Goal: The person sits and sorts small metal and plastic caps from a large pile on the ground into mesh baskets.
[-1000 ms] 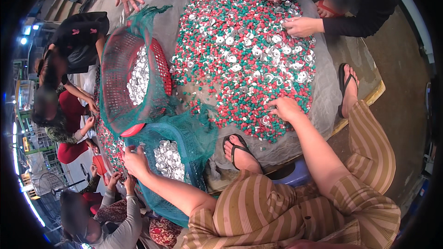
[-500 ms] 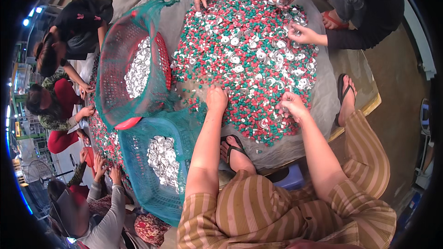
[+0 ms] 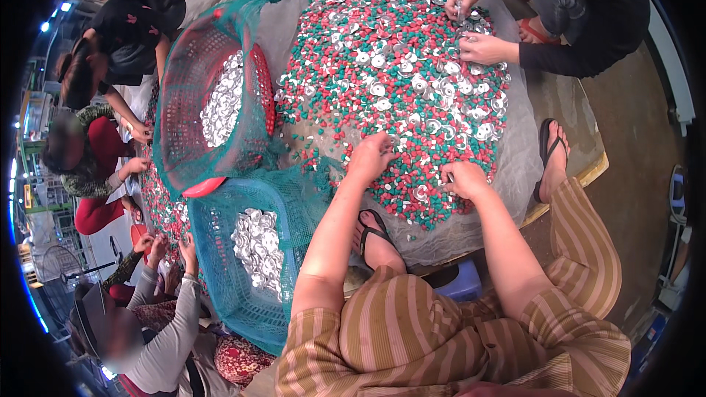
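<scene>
**Both hands in the pile of small pieces**

I see my left hand [image 3: 371, 156] resting palm-down, fingers curled, on the near edge of the heap of red, green and silver pieces [image 3: 390, 81]. My right hand [image 3: 463, 179] pinches among them; what it holds I cannot tell. The heap lies on a grey sheet [image 3: 515, 154]. Shiny silver discs fill a teal mesh basket [image 3: 228, 279] and a red one [image 3: 184, 125] to the left.

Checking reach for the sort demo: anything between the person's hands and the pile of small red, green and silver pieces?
Nothing visible. The left hand and the right hand both rest directly on the near edge of the heap of small red, green and silver pieces. The co-workers' hands are at its far side.
</scene>
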{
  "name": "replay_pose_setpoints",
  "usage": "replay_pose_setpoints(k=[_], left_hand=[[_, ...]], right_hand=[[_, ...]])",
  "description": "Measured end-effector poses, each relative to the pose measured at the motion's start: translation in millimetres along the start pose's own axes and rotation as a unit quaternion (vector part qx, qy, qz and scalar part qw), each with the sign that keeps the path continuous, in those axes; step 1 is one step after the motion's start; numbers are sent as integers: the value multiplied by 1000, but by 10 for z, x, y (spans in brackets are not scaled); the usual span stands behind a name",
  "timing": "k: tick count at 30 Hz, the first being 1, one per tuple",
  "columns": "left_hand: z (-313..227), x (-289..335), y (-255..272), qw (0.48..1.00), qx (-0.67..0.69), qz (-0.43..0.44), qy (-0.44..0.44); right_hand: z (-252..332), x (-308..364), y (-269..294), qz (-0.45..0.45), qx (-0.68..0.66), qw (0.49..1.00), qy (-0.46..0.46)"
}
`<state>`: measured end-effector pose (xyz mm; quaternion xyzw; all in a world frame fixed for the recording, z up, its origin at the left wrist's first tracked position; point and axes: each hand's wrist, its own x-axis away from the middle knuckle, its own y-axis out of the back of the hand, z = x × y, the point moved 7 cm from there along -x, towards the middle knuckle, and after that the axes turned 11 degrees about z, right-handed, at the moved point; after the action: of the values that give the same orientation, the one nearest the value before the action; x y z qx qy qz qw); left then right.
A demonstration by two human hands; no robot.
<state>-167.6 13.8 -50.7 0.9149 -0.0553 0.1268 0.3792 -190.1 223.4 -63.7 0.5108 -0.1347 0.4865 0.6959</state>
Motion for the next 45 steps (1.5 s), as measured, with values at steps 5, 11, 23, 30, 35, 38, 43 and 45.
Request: replay_pose_setpoints(k=[5, 11, 23, 30, 35, 38, 43, 45], left_hand=[[-281, 27, -314, 986, -116, 75, -95], [-295, 111, -144, 992, -85, 20, -88], [117, -42, 54, 997, 22, -62, 50], [251, -268, -149, 994, -64, 46, 73], [3, -42, -35, 998, 40, 31, 26], [-294, 208, -123, 994, 71, 19, -86], [-522, 581, -645, 990, -48, 77, -112], [-480, 637, -699, 991, -65, 56, -104]], right_hand=[[-114, -92, -25, -1, -345, 936, 68], [-334, -93, -54, 26, -418, 908, 23], [-189, 71, -239, 211, -147, 956, -143], [57, 154, -239, 179, 88, 960, -198], [-26, 121, -274, 182, 98, 957, -206], [-105, 143, -223, 176, 58, 960, -210], [-115, 168, -92, 161, 62, 955, -242], [54, 240, -88, 143, 72, 960, -231]])
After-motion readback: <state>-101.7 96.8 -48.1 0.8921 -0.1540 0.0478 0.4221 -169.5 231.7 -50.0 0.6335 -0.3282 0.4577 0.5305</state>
